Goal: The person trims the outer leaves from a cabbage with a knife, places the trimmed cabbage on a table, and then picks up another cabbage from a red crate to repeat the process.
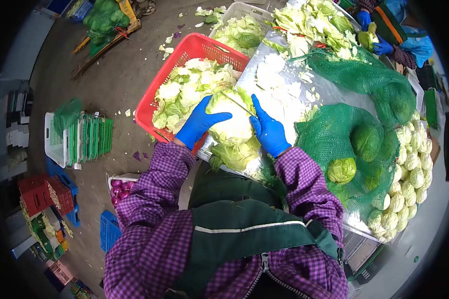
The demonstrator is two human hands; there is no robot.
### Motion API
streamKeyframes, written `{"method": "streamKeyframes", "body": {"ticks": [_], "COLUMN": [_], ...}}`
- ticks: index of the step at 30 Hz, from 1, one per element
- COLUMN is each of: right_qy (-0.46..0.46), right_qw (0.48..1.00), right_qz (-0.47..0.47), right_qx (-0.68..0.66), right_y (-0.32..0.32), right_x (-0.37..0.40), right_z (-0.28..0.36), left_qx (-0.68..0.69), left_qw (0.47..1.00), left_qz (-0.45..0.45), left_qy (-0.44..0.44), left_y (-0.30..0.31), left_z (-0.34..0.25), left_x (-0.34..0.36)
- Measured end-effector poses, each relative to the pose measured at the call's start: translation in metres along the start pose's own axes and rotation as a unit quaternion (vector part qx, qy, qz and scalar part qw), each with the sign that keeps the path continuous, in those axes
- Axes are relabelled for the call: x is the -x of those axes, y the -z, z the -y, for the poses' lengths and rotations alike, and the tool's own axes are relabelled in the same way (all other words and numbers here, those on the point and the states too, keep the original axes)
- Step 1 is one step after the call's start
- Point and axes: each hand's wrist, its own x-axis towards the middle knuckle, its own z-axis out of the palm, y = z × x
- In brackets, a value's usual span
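Note:
A pale green cabbage (230, 119) is held between my two blue-gloved hands at the edge of the metal table. My left hand (197, 123) presses on its left side, with the thumb stretched across the front. On the other side, my right hand (271, 130) rests against it with the fingers and thumb along its flank. Loose outer leaves (237, 155) lie just below the cabbage. Close to my left hand stands a red crate (152, 94) heaped with cabbage leaves (192, 89).
Green net sacks (324, 132) with cabbages lie to the right, beside stacked trimmed cabbages (409, 169). A leaf pile (314, 25) covers the table's far end, where a co-worker's gloved hands (382, 46) hold leaves. A whitish crate (242, 10) adjoins the red one; nested crates (92, 134) stand left.

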Motion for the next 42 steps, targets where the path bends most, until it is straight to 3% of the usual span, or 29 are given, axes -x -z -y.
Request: {"method": "streamKeyframes", "body": {"ticks": [1, 3, 4, 5, 7, 8, 9, 10, 11, 14, 15, 16, 17, 18, 20, 21, 23, 25, 31, 33, 34, 35, 37, 38, 39, 40, 41, 42], "right_qy": [-0.001, -0.187, -0.135, -0.174, -0.078, -0.073, -0.178, -0.275, -0.266, -0.28, -0.281, -0.191, -0.088, -0.086, 0.068, 0.069, 0.088, 0.095, 0.083, -0.154, -0.143, -0.173, -0.006, -0.012, -0.14, -0.258, -0.263, -0.283], "right_qw": [1.0, 0.98, 0.975, 0.962, 0.979, 0.98, 0.946, 0.885, 0.887, 0.878, 0.88, 0.954, 0.989, 0.99, 0.995, 0.995, 0.99, 0.989, 0.995, 0.977, 0.985, 0.974, 0.976, 0.977, 0.945, 0.879, 0.852, 0.846], "right_qz": [-0.001, 0.023, -0.103, -0.059, -0.134, -0.132, -0.087, -0.044, -0.049, -0.044, -0.041, -0.075, -0.107, -0.104, -0.065, -0.063, 0.055, 0.036, -0.057, 0.013, -0.042, -0.018, -0.188, -0.183, -0.154, -0.121, -0.167, -0.154], "right_qx": [0.0, -0.062, -0.141, -0.204, -0.134, -0.131, -0.256, -0.373, -0.375, -0.385, -0.382, -0.22, -0.049, -0.046, -0.032, -0.031, 0.098, 0.104, 0.011, -0.146, -0.084, -0.145, -0.114, -0.113, -0.253, -0.383, -0.421, -0.425], "right_y": [-0.001, 0.002, -0.03, -0.046, -0.065, -0.063, -0.054, -0.047, -0.044, -0.045, -0.036, -0.022, -0.007, 0.005, 0.025, 0.03, 0.035, 0.021, 0.004, 0.02, 0.0, -0.018, -0.055, -0.051, -0.039, -0.032, -0.041, -0.043], "right_x": [-0.007, -0.028, -0.041, -0.047, -0.043, -0.042, -0.033, -0.029, -0.032, -0.016, -0.01, -0.004, -0.003, -0.003, 0.0, -0.001, -0.007, -0.02, -0.043, -0.058, -0.074, -0.075, -0.072, -0.056, -0.042, -0.036, -0.024, -0.008], "right_z": [0.002, 0.003, -0.043, -0.063, -0.075, -0.076, -0.062, -0.053, -0.05, -0.051, -0.049, -0.043, -0.036, -0.028, -0.012, -0.008, -0.001, -0.015, -0.018, -0.01, -0.052, -0.072, -0.119, -0.111, -0.091, -0.077, -0.074, -0.073], "left_qx": [-0.001, -0.005, -0.071, -0.14, -0.138, -0.048, 0.042, 0.119, 0.116, 0.101, 0.105, 0.148, 0.192, 0.18, 0.117, 0.051, 0.054, -0.023, 0.0, 0.03, -0.076, -0.184, -0.16, -0.123, -0.09, 0.01, 0.002, 0.043], "left_qw": [1.0, 0.999, 0.995, 0.985, 0.982, 0.993, 0.996, 0.986, 0.985, 0.973, 0.973, 0.972, 0.968, 0.973, 0.986, 0.994, 0.995, 0.998, 0.999, 0.999, 0.992, 0.967, 0.969, 0.979, 0.986, 0.993, 0.989, 0.989], "left_qz": [0.002, 0.031, 0.044, 0.057, 0.08, 0.051, 0.022, -0.01, -0.008, -0.157, -0.158, -0.151, -0.143, -0.113, -0.078, -0.038, -0.011, 0.013, 0.016, 0.032, 0.058, 0.083, 0.11, 0.072, 0.032, -0.025, -0.098, -0.1], "left_qy": [0.0, -0.006, -0.046, -0.088, -0.106, -0.098, -0.08, -0.116, -0.126, -0.134, -0.132, -0.1, -0.071, -0.089, -0.085, -0.085, -0.088, -0.049, -0.03, -0.019, -0.088, -0.155, -0.155, -0.143, -0.133, -0.112, -0.109, -0.097], "left_y": [-0.002, -0.01, -0.008, -0.004, -0.003, -0.001, 0.001, 0.009, 0.007, -0.021, -0.025, -0.03, -0.033, -0.027, -0.02, -0.017, -0.015, -0.014, -0.01, -0.015, -0.017, -0.015, -0.014, -0.014, -0.011, -0.007, -0.012, -0.017], "left_z": [-0.006, -0.014, -0.006, -0.001, -0.006, -0.006, -0.001, 0.008, 0.02, 0.091, 0.082, 0.061, 0.047, 0.044, 0.021, 0.011, 0.007, -0.004, -0.005, -0.005, -0.004, -0.004, -0.005, -0.004, -0.004, 0.011, 0.006, 0.015], "left_x": [0.001, 0.007, 0.004, 0.002, 0.0, -0.004, -0.001, 0.005, 0.007, 0.032, 0.036, 0.04, 0.037, 0.028, 0.022, 0.018, 0.007, 0.0, -0.012, -0.014, -0.011, -0.007, -0.015, -0.016, -0.016, -0.025, -0.017, -0.011]}}
